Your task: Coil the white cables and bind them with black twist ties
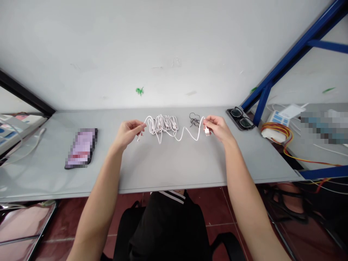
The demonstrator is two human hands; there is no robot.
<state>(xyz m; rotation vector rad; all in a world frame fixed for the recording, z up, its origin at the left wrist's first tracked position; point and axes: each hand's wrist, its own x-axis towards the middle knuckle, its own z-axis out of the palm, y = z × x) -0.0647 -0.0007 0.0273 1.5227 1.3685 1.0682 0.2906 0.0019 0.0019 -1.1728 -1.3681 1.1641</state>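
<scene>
Seen from the wearer's head, two bare hands stretch a white cable over a grey desk. The left hand pinches it close to one end, thumb against fingers, with a small plug hanging below. The right hand pinches the other end, where a USB plug points down from the fingertips. Between the hands the cable sags in loose waves.

A row of coiled white cables lies between the hands, nearer the left one; the loose cable crosses its near side, and white on white makes it hard to tell which strand is which there. Just left of the right hand is a small tangle of black ties, partly behind the cable.

Well to the left lies a phone, its screen blurred out. To the right, near the far edge, glasses rest on a dark flat object. Beyond them a blue frame slants down to the desk; past it, red and yellow wires loop around a white device. A pale wall closes off the back. Below the desk edge are the wearer's black-clothed legs and a red tiled floor.
</scene>
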